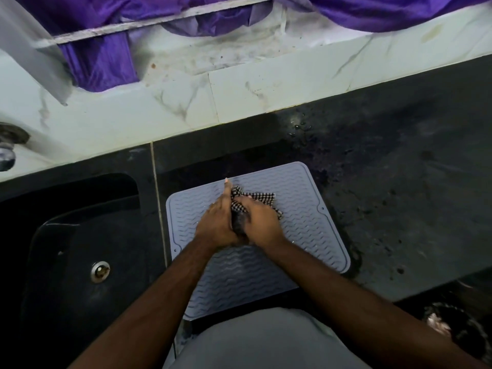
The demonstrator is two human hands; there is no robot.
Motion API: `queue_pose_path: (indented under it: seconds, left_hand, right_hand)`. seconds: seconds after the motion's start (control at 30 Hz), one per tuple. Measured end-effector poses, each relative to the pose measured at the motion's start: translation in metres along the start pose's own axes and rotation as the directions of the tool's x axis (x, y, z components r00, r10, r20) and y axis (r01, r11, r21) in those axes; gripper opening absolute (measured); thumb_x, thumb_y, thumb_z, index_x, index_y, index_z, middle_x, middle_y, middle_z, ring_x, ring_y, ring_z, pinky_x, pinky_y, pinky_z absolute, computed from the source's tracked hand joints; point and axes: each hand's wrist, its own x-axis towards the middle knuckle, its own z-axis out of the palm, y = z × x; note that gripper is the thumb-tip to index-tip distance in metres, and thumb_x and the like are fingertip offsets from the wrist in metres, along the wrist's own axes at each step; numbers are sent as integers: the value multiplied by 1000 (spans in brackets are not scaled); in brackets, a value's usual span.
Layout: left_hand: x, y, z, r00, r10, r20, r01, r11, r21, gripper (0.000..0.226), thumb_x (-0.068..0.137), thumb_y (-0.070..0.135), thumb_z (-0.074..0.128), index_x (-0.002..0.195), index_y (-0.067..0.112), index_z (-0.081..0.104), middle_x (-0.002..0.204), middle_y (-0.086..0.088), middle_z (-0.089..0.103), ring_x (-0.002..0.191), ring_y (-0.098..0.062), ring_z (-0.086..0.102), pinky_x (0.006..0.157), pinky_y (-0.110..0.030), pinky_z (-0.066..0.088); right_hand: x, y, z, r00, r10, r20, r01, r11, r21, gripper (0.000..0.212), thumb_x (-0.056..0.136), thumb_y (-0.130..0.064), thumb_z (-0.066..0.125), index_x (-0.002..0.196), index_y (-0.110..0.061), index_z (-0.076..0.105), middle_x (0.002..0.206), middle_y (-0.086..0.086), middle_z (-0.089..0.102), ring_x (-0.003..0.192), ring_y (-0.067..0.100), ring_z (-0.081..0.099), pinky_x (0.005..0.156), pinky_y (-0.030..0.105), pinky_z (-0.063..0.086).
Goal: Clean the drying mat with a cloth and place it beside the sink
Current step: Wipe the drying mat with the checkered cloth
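The checkered cloth is gripped by curled fingers of both the left hand and right hand over the mat, already beside the sink; wiping seems unfinished.

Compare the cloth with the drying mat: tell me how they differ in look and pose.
The cloth is black-and-white checked; the drying mat is plain grey-blue with wavy ridges. The cloth is small and bunched between the left hand and right hand; the drying mat is large and lies flat on the dark counter. Both sit right of the sink.
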Motion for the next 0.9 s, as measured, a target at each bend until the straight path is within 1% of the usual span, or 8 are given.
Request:
queue_pose_path:
  seconds: [0.13,0.27,0.37,0.47,0.6,0.7,0.8,0.9]
  left_hand:
    - [-9,2,-5,999,0,-49,-4,997,-73,159,47,71,90,159,35,-18,163,-7,31,147,-25,35,115,-46,39]
    - [-31,-13,-7,994,-5,-109,19,991,129,136,59,88,69,163,29,4,169,-1,16,153,-24,22,124,-47,24]
    - [-48,-26,-9,979,-23,-201,61,980,188,132,63,87,66,163,25,8,169,-3,14,154,-24,16,124,-45,18]
    - [-61,-35,-8,974,-80,-213,135,957,256,136,61,92,61,163,23,4,170,-4,9,156,-22,8,126,-43,11]
    - [-72,-46,0,964,-180,-197,216,960,179,141,59,97,54,163,19,1,172,-1,0,157,-15,-1,128,-40,2]
    - [-67,-47,1,959,-200,-199,233,960,156,147,54,101,52,163,18,0,172,2,-2,157,-11,-4,126,-36,-8]
    - [-66,-49,1,958,-200,-206,233,962,145,146,54,99,55,163,16,4,171,1,0,157,-11,-3,127,-38,-6]
    - [-65,-53,2,960,-188,-206,219,965,142,131,67,81,67,163,15,7,171,0,3,157,-15,2,128,-39,-2]
  right_hand:
    - [-7,14,-36,994,75,85,-93,969,230,39,97,-12,60,135,-19,59,130,1,65,117,13,58,104,27,44]
    - [-25,30,-63,954,182,-239,-113,954,277,42,97,-12,59,137,-22,58,128,-10,64,115,-1,54,101,13,40]
    - [-23,43,-70,865,202,-459,-167,979,116,45,97,-13,57,141,-22,54,131,0,65,115,12,59,107,31,45]
    - [-20,50,-50,881,259,-397,-269,963,32,47,98,-10,52,144,-19,50,142,6,58,132,26,51,117,47,33]
    - [-24,39,-3,892,255,-373,-296,954,-55,52,98,-5,46,149,-15,44,156,10,42,149,27,29,126,41,12]
    - [-29,18,31,910,206,-359,-264,957,-120,54,98,-6,45,150,-17,43,160,10,36,151,26,25,126,37,8]
    - [-32,-6,56,933,173,-315,-231,960,-157,54,96,-7,47,149,-16,43,160,10,36,151,26,25,125,37,9]
    - [-36,-29,72,968,96,-233,-141,972,-189,58,91,-8,53,147,-17,46,158,10,39,149,26,30,125,36,12]
